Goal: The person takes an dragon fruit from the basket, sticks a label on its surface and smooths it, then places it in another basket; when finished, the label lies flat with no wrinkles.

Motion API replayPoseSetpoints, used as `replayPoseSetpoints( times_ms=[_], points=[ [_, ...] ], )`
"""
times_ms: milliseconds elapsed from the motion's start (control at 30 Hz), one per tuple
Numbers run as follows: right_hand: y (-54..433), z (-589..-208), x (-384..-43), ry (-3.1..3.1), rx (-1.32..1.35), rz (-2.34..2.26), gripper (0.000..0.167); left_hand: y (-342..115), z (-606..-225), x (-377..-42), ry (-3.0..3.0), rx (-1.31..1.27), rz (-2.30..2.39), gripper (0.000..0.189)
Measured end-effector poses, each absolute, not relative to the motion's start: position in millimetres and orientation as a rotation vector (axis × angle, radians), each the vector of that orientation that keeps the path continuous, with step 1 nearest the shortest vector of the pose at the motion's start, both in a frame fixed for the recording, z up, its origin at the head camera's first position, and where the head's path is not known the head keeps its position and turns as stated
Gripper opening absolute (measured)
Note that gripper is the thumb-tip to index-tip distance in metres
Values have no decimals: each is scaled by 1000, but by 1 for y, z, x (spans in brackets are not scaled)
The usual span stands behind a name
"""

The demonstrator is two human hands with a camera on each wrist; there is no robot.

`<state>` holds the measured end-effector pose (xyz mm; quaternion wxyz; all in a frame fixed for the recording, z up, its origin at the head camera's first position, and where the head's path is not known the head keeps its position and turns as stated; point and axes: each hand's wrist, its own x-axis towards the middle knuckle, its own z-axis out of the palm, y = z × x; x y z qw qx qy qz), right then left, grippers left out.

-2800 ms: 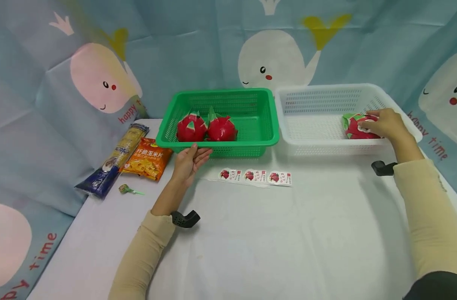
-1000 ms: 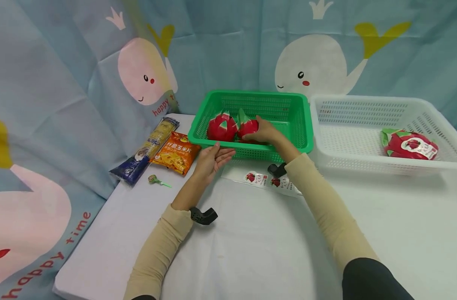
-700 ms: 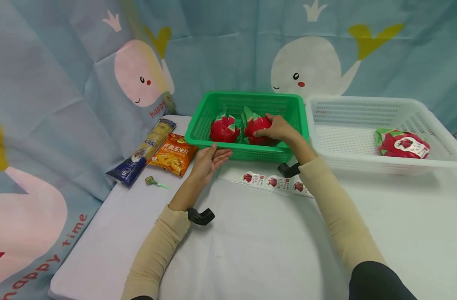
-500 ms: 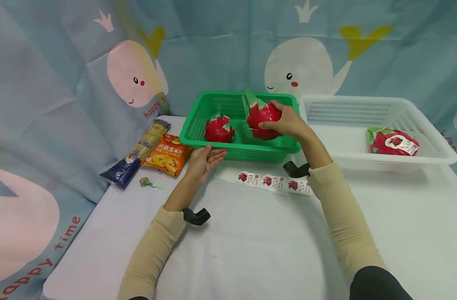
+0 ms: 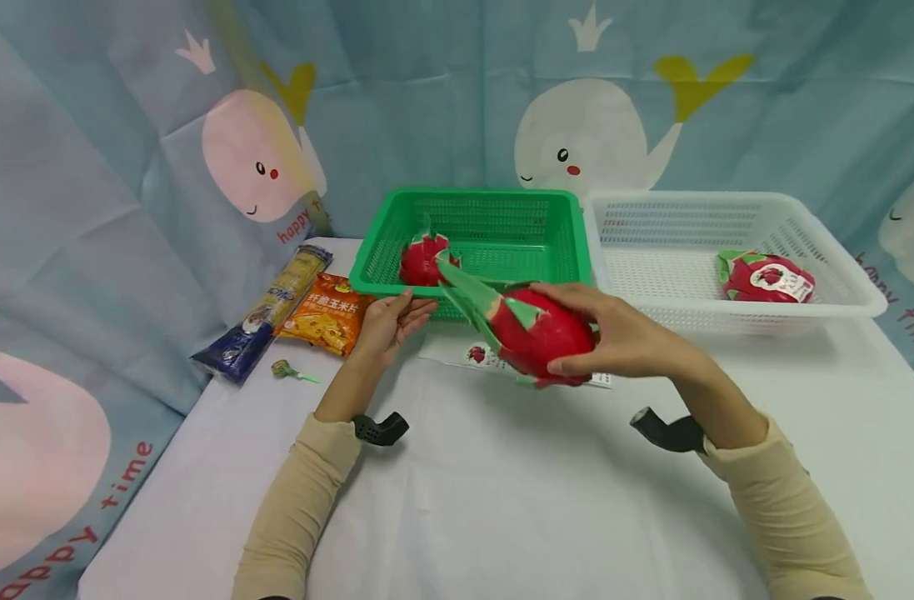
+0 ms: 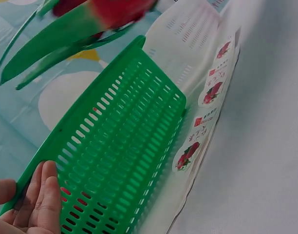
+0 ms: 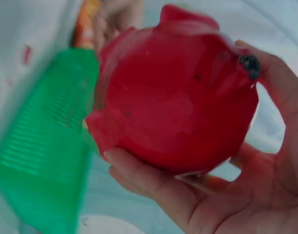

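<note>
Left hand: the left hand [image 5: 385, 325] rests at the front rim of the green basket [image 5: 486, 194], fingers relaxed and apart from the thumb; light contact should suffice to steady it.
Held fruit: a leafy red dragon fruit [image 5: 546, 333], tilted, is in the air in front of the green basket, over the sticker strip [image 5: 477, 353]; the leaf tips want clearance from the rim.
Right hand: the right hand [image 5: 629, 333] has its fingers clamped round the fruit's rounded end; a broad, gentle hold would spare the skin.
Counter: white-covered; a long packet [image 5: 265, 317], lollipop [image 5: 280, 367] and orange snack bag [image 5: 325, 317] lie left, the white basket [image 5: 666, 250] with a labelled fruit [image 5: 770, 277] right.
Room: a blue curtain [image 5: 404, 100] printed with cartoon whales hangs behind.
</note>
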<state>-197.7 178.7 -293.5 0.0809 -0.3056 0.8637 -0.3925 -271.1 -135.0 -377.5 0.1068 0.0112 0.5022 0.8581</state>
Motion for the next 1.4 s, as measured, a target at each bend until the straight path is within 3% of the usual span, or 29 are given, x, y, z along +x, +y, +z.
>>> replayPoseSetpoints(
  times_ms=[167,400,633,900,1133,1400],
  points=[
    [176,-323,-180,2503,-1025,-1015,79,-139,-378,-273,1437,49,2556,24],
    [170,-353,-194,2393,-1193,-837,77,-138,-378,-274,1466,18,2529,23],
    [180,-355,-208,2279,-1061,-893,91,-133,-377,-274,1460,12,2523,26],
    [210,-371,-229,2739,-755,-999,33,-130,-378,-273,1458,-34,2556,24],
    [214,-392,-234,2849,-574,-778,37,-129,-379,-272,1443,-62,2554,25],
    [219,-396,-234,2791,-522,-890,18,-131,-387,-276,1638,-38,2419,37]
  ],
)
